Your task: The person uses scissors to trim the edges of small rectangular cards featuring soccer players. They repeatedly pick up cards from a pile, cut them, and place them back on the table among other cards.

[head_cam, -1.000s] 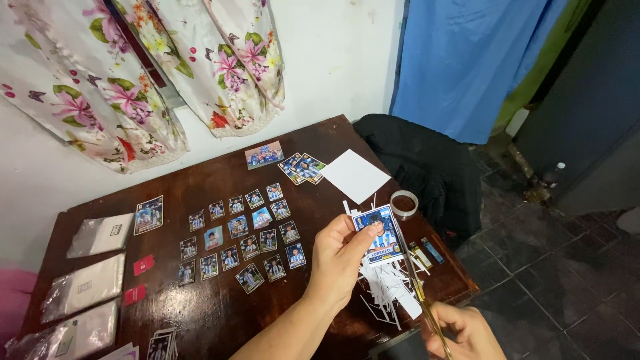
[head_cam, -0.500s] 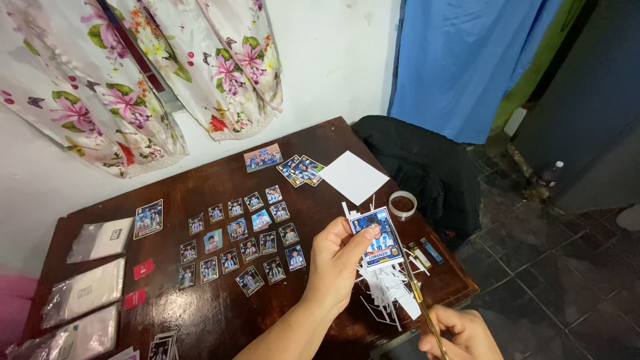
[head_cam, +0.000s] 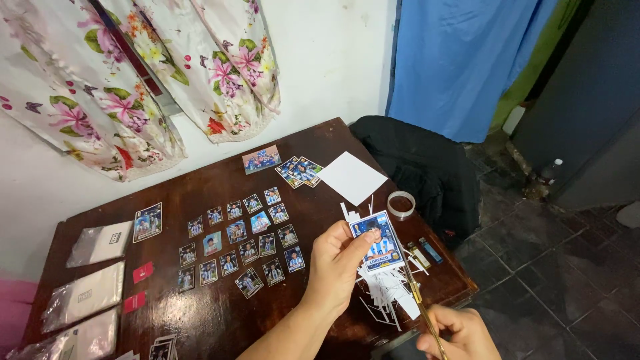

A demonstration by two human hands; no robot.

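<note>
The left hand [head_cam: 337,267] is closed on a small blue picture card [head_cam: 376,241], thumb on its left edge and fingers behind, and holds it upright in the air just above the near right part of the table. Below and to the right of it, the right hand [head_cam: 460,333] is folded around the handles of a thin pair of scissors [head_cam: 419,300], whose blades point up toward the lower right edge of the card; whether the blades are open I cannot tell. To my judgement the step in hand is the trimming of the white border of this card, and the next cut asks that the blade follows the printed edge closely while the left hand turns the card steady. Directly under the card lies a heap of white paper strips [head_cam: 387,297], and just beyond the heap a roll of clear tape [head_cam: 401,204] and a white sheet [head_cam: 351,177]. To the left of the left hand, finished small cards [head_cam: 241,241] lie in neat rows, and further left are clear plastic sleeves [head_cam: 85,293]. All this is on a dark wooden table [head_cam: 200,313] against a white wall with a flowered cloth [head_cam: 133,73], a blue curtain [head_cam: 460,60] to the far right, and a dark tiled floor
</note>
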